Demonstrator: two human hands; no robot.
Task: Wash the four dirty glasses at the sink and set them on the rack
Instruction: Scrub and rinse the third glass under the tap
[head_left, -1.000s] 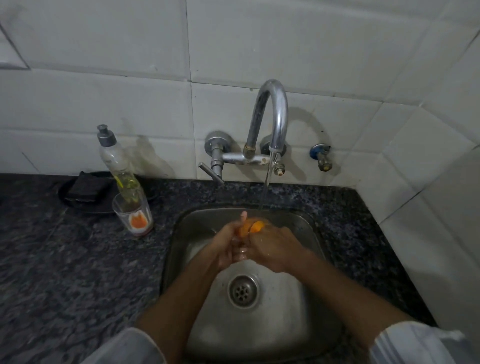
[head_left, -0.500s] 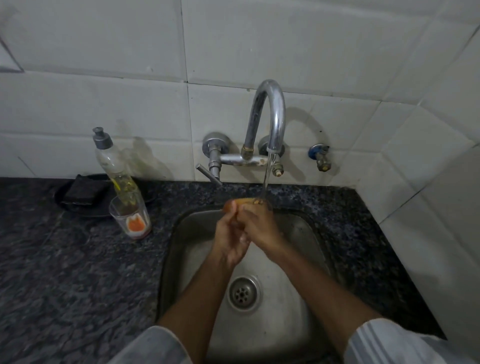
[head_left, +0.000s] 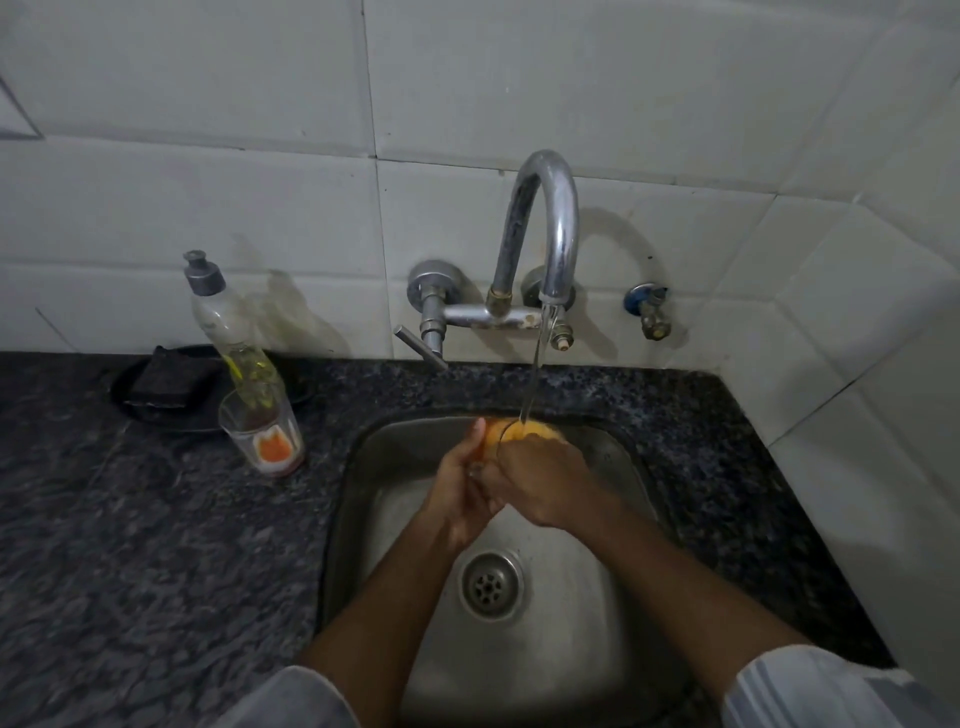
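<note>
hands: left hand (head_left: 460, 491) and right hand (head_left: 540, 480) pressed together over the sink (head_left: 613, 613), right under the tap (head_left: 545, 228)
left fingers: curled round the side of the glass (head_left: 511, 434), thumb poking up past its rim
right fingers: wrapped over the other side, clamped on that glass too, knuckles facing up
glass: between the two sets of fingers, tipped away, orangey look, mostly hidden so can't tell much more
water: thin stream (head_left: 532, 379) dropping straight onto the glass just beyond the fingertips
drain: below the wrists, near side of the fingers
second glass (head_left: 262, 434): well off to the left of the fingers on the dark counter (head_left: 130, 545), upright, orange print on it
soap bottle (head_left: 234, 343): just behind that glass, leaning
black sponge (head_left: 169, 382): further left again, sitting in a dark dish
</note>
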